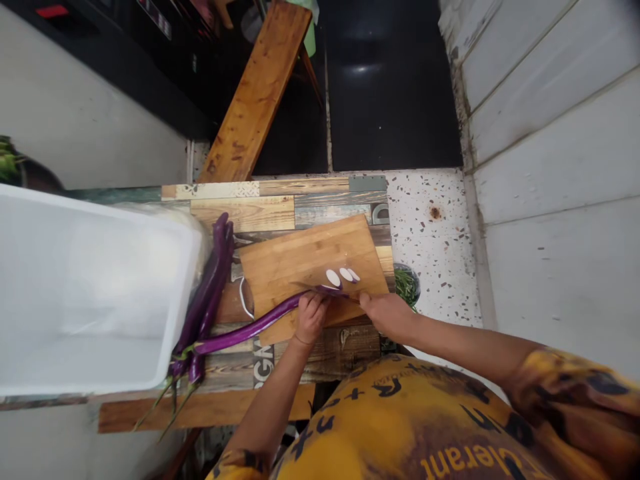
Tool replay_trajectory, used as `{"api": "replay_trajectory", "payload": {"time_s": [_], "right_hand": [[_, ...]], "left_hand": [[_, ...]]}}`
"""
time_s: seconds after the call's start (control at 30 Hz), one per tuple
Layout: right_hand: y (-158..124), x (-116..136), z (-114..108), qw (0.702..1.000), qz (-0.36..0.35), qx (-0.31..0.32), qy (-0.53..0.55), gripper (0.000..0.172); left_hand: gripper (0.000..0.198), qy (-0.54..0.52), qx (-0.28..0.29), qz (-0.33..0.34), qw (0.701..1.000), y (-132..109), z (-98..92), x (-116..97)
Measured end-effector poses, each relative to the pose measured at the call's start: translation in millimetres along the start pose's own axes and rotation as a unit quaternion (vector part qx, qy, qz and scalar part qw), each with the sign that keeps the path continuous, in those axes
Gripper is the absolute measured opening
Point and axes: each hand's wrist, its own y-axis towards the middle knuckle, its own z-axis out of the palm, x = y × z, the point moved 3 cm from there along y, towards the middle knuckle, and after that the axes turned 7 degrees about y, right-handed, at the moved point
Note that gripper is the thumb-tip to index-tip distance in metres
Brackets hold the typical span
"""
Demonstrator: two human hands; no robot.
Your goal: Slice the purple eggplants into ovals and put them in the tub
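A long purple eggplant (253,329) lies slantwise from the table onto the wooden cutting board (300,250). My left hand (311,319) is closed over it near its cut end. In my right hand (387,312) is the handle of a knife (345,293), whose blade points left across the eggplant, just beyond my left fingers. Several pale oval eggplant slices (333,277) rest on the board past the blade. More whole eggplants (213,283) lie side by side left of the board, their stems toward me.
A big white plastic bin (183,300) stands at the left of the wood-patterned table (240,215). One wooden bench (257,87) is beyond the table, another (210,408) on my side. Green vegetables in a bowl (406,285) sit below the table's right edge, near the white wall (555,167).
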Motion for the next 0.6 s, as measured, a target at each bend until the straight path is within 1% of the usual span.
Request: {"api": "replay_trajectory", "payload": {"time_s": [0.1,0.2,0.27,0.33,0.47,0.6], "right_hand": [[11,-2,10,0.999,0.017,-0.031,0.020,0.020],[5,-11,15,0.997,0.059,-0.038,0.024,0.025],[-4,-13,11,0.998,0.054,-0.033,0.015,0.020],[-13,-9,2,0.999,0.027,-0.022,-0.001,0.015],[-23,3,-15,0.999,-0.001,0.006,-0.038,0.015],[-27,8,-19,0.999,-0.004,0.018,-0.049,0.018]], "left_hand": [[0.033,0.005,0.006,-0.008,1.000,1,-7.6,3],[0.040,0.050,-0.016,-0.041,0.998,-2,-13.4,8],[0.040,0.053,-0.024,-0.050,0.997,-4,-14.3,11],[0.037,0.037,-0.020,-0.048,0.998,-6,-13.2,12],[0.027,0.034,-0.028,-0.039,0.998,-12,-10.1,13],[0.025,0.044,-0.026,-0.031,0.998,-20,-6.6,16]]}}
